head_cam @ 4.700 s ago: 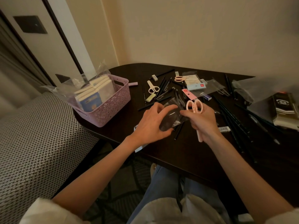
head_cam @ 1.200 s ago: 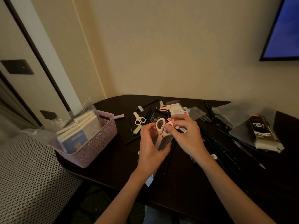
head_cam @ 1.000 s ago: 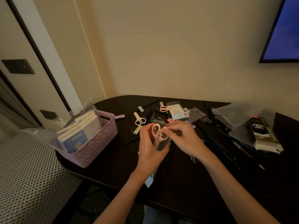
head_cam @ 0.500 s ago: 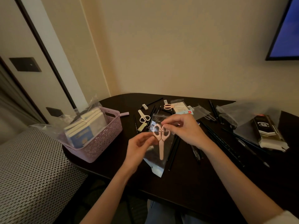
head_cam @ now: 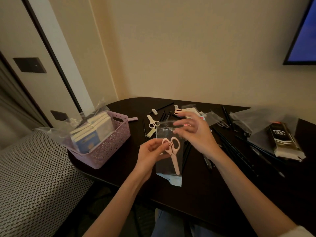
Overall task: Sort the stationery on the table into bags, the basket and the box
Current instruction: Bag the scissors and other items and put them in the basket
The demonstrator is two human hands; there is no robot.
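Pink scissors [head_cam: 173, 153] hang point-down inside a clear plastic bag [head_cam: 168, 168] held above the dark table [head_cam: 196, 190]. My left hand [head_cam: 151, 153] pinches the bag at its left side, level with the scissor handles. My right hand [head_cam: 195, 132] is at the bag's top edge, thumb and forefinger on the flap, the other fingers spread. A lilac basket [head_cam: 109, 144] with notebooks stands at the left. White scissors [head_cam: 152, 121] and another pink pair [head_cam: 178, 111] lie further back among black pens [head_cam: 227, 149].
Small erasers [head_cam: 154, 111] and packets lie at the back of the table. Empty clear bags [head_cam: 253, 122] and a black-and-white box [head_cam: 283, 139] sit at the right. A patterned seat [head_cam: 30, 177] adjoins the table on the left; a screen hangs top right.
The scissors went from my right hand into the bag and slid down inside it. My right hand let go of them and rose to the bag's top edge.
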